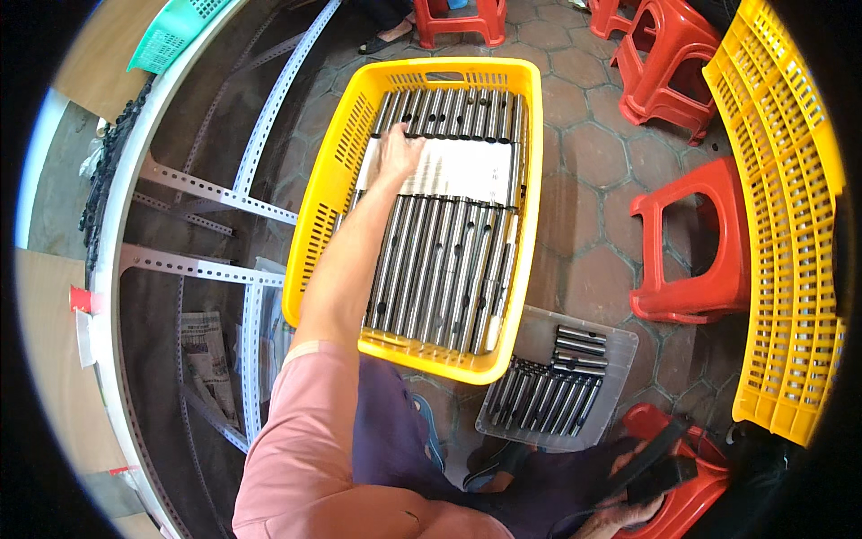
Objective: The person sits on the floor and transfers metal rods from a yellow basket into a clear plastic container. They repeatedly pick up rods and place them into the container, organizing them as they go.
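Observation:
My left arm reaches into a yellow plastic crate point(525, 296) filled with rows of shiny metal tubes point(413, 269) that have dark holes. Across the tubes lies a white sheet point(462, 171). My left hand point(398, 154) is over the sheet's left end, its fingers curled at the far edge beside the tube ends; what they grip, if anything, is hidden. Down at the lower right, my right hand point(628, 514) is closed around a dark elongated thing point(663, 476), partly blurred and in shadow.
A clear plastic tray point(620, 395) of shorter metal tubes stands on the paved floor beside the crate. Red stools point(696, 242) and another yellow crate point(790, 225) line the right. A perforated metal frame point(202, 187) and a worktable point(67, 323) are on the left.

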Motion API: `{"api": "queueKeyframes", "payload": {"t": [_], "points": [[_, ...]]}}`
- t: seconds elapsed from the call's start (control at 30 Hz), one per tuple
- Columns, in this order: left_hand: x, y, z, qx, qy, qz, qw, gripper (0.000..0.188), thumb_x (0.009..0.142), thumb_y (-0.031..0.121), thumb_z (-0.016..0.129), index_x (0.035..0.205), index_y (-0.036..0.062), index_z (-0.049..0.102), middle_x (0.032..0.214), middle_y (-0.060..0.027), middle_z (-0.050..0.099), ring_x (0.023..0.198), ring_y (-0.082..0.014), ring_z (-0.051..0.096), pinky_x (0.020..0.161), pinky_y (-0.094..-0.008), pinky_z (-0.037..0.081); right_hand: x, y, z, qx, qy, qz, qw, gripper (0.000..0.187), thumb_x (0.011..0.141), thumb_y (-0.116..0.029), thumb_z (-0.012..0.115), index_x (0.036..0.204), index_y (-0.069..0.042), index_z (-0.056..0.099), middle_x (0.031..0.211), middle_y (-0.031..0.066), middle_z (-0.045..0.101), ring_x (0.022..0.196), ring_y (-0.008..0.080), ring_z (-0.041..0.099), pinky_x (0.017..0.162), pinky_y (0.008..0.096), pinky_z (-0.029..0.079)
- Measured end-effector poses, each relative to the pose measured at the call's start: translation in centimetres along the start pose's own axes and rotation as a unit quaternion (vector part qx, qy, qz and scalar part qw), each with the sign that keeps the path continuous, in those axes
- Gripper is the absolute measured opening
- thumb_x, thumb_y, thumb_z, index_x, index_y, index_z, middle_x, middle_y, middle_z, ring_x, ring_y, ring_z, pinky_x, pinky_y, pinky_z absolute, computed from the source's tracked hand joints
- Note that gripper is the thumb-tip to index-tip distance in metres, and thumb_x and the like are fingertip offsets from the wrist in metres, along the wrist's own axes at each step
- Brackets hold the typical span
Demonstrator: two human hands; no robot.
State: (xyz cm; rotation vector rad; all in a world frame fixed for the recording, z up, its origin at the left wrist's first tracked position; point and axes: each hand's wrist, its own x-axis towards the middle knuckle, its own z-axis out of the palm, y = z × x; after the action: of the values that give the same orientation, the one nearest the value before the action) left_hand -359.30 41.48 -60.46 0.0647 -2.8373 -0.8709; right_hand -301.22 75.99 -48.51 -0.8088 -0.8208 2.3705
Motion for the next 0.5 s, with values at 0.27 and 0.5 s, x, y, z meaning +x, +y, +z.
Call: {"api": "queueKeyframes", "payload": {"t": [0.27,0.5], "points": [[7.7,-1.0,2.8,0.098,-0.116,-0.13,0.98,0.072,0.078,0.048,0.077,0.14,0.0203,0.054,0.154,-0.0133,0.036,0.142,-0.0371,0.028,0.118,-0.0529,0.023,-3.3,0.9,0.8,-0.033,0.036,-0.027,0.998,0.07,0.085,-0.038,0.067,0.143,-0.005,0.045,0.125,0.0245,0.056,0.106,0.0357,0.059,0.086,0.0481,0.049],[8.6,-0.5,1.7,0.207,-0.102,-0.153,0.961,0.101,0.071,0.035,0.076,0.152,0.0022,0.025,0.154,-0.029,0.03,0.141,-0.0473,0.032,0.117,-0.0571,0.022,-4.8,0.8,1.4,-0.034,0.034,-0.054,0.997,0.058,0.094,-0.034,0.059,0.141,-0.005,0.046,0.122,0.031,0.056,0.102,0.0394,0.06,0.081,0.0497,0.048]]}}
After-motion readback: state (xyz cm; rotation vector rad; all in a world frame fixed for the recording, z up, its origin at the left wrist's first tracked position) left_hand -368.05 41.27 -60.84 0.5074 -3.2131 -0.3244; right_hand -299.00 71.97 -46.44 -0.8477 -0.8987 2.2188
